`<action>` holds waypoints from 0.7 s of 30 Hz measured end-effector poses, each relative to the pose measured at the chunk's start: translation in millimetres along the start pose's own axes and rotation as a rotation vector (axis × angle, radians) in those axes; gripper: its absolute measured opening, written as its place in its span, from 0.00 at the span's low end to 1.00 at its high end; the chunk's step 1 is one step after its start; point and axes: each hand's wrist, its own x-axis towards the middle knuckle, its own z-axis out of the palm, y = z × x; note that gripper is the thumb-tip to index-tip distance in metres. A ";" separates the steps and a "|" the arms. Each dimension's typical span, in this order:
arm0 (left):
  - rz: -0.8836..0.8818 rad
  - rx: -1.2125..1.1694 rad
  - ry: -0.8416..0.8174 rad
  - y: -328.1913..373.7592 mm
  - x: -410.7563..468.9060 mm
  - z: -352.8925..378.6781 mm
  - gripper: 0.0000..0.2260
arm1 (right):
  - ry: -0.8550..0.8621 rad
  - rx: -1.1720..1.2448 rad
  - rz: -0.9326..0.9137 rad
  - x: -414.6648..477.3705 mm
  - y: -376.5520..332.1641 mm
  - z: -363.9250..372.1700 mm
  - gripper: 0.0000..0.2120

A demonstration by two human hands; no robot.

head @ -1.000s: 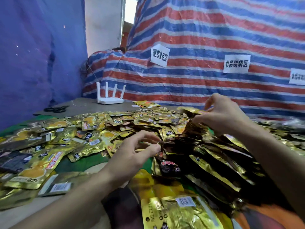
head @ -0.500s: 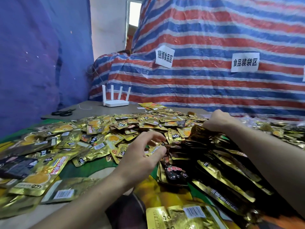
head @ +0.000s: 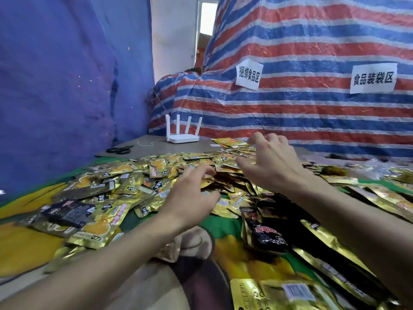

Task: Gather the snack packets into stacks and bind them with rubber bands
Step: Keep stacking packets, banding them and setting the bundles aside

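In the head view, both hands are reaching out over the heap of packets [head: 169, 173] spread across the worktop [head: 143, 148], the heap sprawling from nine o'clock through the centre to three o'clock. The right hand [head: 271, 166], which a second ago was pinching a dark bunch of packets held up off the heap, is now hovering released with its fingers spread, at about one o'clock from frame centre; the bunch seems to be lying back among the dark packets just below it. The left hand [head: 190, 198], near centre, is staying loosely curled and released, fingertips touching the gold packets beneath. That suggests the gathering is starting again, with no stack yet squared up and none bound. No rubber bands are visible near the hands; something dark is lying at the far edge at ten o'clock, beside a white router [head: 182, 137], but what it is cannot be told. The striped tarp [head: 290, 108] with paper labels is hanging behind, at twelve o'clock.
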 end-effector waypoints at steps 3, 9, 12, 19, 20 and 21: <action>-0.143 0.295 -0.085 -22.5 12.5 -29.9 0.30 | -0.252 0.197 -0.036 5.9 -19.5 18.6 0.35; -0.369 0.664 -0.384 -77.6 34.3 -57.6 0.50 | -0.839 0.289 -0.055 25.7 -25.8 77.6 0.59; -0.403 0.676 -0.506 -97.3 48.7 -61.2 0.59 | -0.906 0.219 0.004 35.5 -22.4 102.0 0.61; -0.356 0.629 -0.606 -125.9 88.0 -75.4 0.61 | -0.943 0.223 0.114 41.3 -48.5 123.0 0.77; -0.358 0.615 -0.618 -129.8 92.3 -75.0 0.61 | -0.939 0.190 0.124 40.9 -54.2 126.2 0.76; -0.362 0.606 -0.628 -132.2 96.0 -74.3 0.60 | -0.928 0.141 0.125 40.2 -58.8 128.9 0.73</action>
